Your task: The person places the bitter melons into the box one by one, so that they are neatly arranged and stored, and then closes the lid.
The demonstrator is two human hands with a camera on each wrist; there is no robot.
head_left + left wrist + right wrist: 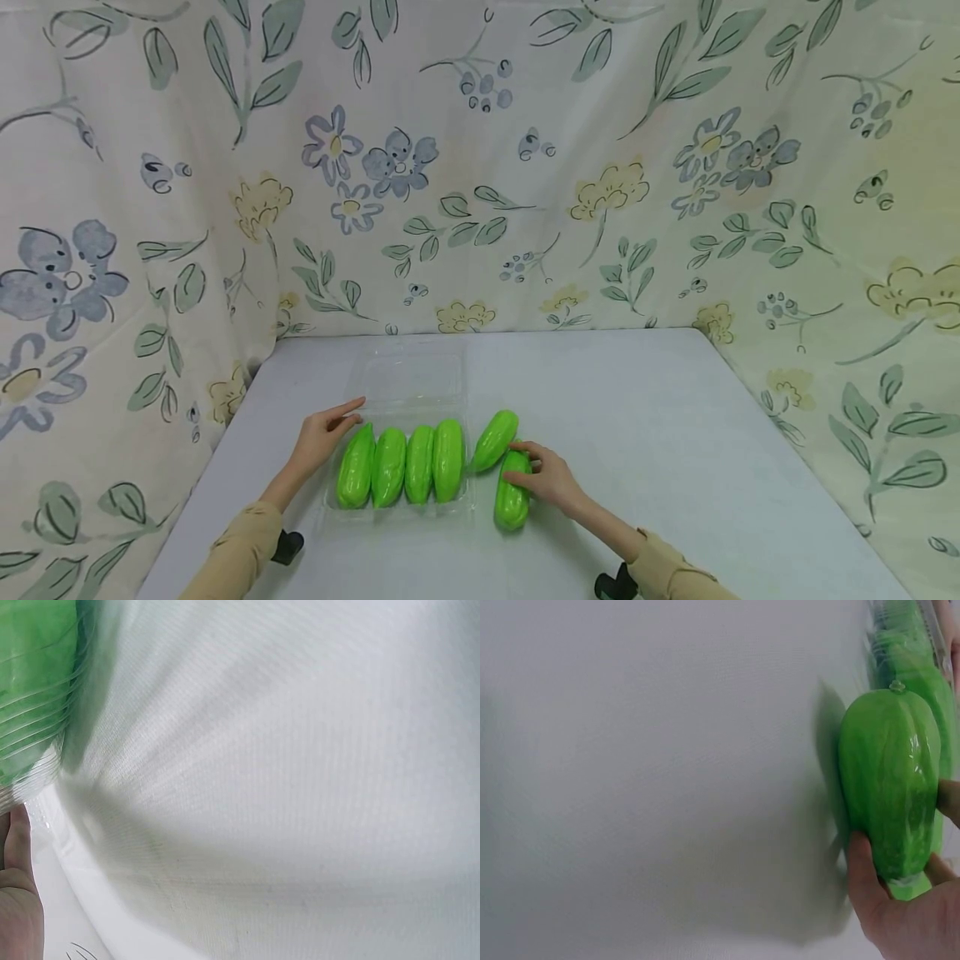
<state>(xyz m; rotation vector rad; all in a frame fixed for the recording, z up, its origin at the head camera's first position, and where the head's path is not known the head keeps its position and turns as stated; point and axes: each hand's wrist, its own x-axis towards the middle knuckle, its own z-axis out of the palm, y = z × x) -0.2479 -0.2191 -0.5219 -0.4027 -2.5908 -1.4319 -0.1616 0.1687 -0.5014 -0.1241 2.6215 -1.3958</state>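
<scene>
A clear plastic clamshell box [397, 510] lies on the table with its lid [408, 375] folded back. Several glossy green papaya-like fruits [388, 467] stand side by side in it. My left hand [318, 437] rests at the box's left rim near the lid hinge, fingers mostly straight. Right of the box, my right hand [551, 479] grips a green papaya-like fruit [892, 772], thumb on one side and fingers on the other; a shiny film shows on its skin. Another loose fruit [496, 441] lies tilted between that one and the box.
The white tabletop [645, 417] stretches to the right and behind the box. Flower-printed curtains [465, 167] hang around its back and sides. Black wrist mounts [288, 547] sit by both tan sleeves [240, 546].
</scene>
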